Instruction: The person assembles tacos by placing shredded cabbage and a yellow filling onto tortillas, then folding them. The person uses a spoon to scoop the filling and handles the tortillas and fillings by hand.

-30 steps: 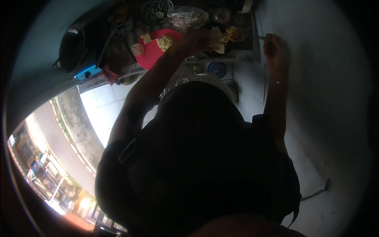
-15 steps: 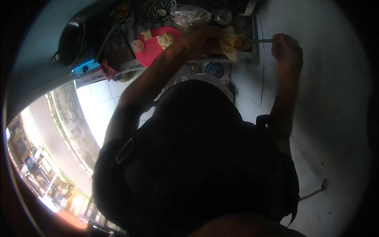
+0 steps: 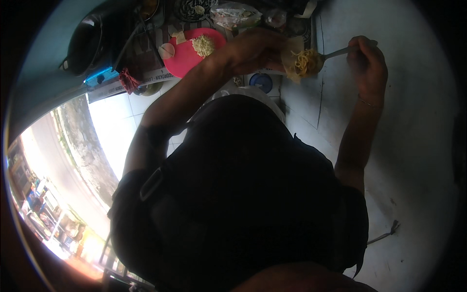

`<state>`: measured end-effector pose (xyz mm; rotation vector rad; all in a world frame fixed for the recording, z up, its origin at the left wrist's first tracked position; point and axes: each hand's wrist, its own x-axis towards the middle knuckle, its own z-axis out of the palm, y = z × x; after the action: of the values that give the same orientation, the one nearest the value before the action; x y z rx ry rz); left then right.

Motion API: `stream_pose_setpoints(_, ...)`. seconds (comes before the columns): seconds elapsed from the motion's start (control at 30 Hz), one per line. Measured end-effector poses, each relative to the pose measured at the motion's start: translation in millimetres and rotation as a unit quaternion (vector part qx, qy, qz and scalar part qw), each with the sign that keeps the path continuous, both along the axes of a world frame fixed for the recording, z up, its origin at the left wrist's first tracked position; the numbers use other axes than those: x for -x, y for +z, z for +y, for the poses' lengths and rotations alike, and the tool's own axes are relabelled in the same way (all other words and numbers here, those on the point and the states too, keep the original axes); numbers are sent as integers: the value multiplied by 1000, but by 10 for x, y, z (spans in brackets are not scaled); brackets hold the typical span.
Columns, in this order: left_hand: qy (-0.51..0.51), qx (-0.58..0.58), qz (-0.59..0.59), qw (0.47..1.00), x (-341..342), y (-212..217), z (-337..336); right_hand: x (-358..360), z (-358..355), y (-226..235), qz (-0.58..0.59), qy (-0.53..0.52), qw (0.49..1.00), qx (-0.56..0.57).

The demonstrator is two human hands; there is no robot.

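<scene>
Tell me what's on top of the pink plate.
On the pink plate sits a heap of pale shredded food; a pale disc and a squarish pale piece overlap its edge. The left forearm covers its lower-right part, so anything there is hidden.

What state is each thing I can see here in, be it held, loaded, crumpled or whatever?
Noodles: loosely tangled, on the pale sheet.
Pale sheet: spread, held in the left grip.
Spoon or fork: held in the right grip, head at the noodles.
Pink plate: loaded with a pale shredded heap.
Plastic bag: filled; whether closed, unclear.
Red cloth: crumpled.
Black pan: contents too dark to tell.
</scene>
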<state>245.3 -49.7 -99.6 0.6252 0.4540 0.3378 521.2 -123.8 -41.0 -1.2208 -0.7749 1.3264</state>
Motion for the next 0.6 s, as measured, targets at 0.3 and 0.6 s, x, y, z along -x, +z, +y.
stream_pose_setpoints(0.3, 3, -12, -4, 1000, 45, 42, -4, 185, 73, 221, -213, -23, 975, 62)
stream_pose_setpoints(0.6, 2, -75, -1, 997, 15, -3, -11, 165, 24, 408, -228, -93, 969, 23)
